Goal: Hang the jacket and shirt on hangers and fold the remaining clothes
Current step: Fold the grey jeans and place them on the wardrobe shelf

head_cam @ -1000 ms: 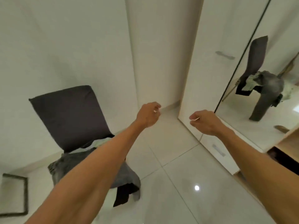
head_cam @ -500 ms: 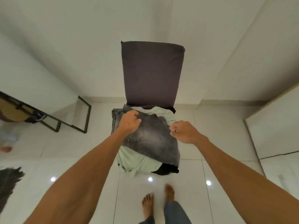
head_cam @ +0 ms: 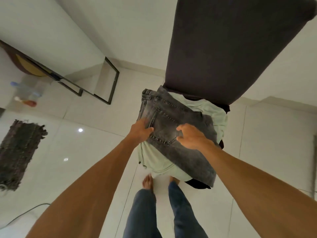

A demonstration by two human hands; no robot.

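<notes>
Grey washed jeans [head_cam: 180, 127] lie on top of a pile on a dark chair [head_cam: 231, 48]. Under them is a pale green garment [head_cam: 154, 160], and a black garment [head_cam: 197, 183] peeks out at the pile's lower right. My left hand [head_cam: 139, 130] rests on the jeans' left edge by the back pocket, fingers spread on the cloth. My right hand [head_cam: 190, 136] is over the pocket with fingers curled and pinching toward the denim. Whether either hand has hold of the cloth is not clear.
A black metal frame [head_cam: 109, 83] stands on the floor at the left, against the wall. A dark fringed rug [head_cam: 17, 152] lies at the far left. A cable [head_cam: 25, 212] runs across the tiles at lower left. My bare feet [head_cam: 147, 182] stand right before the chair.
The view turned from the wardrobe to the chair and came closer. Both hands went from closed fists in the air down onto the grey jeans.
</notes>
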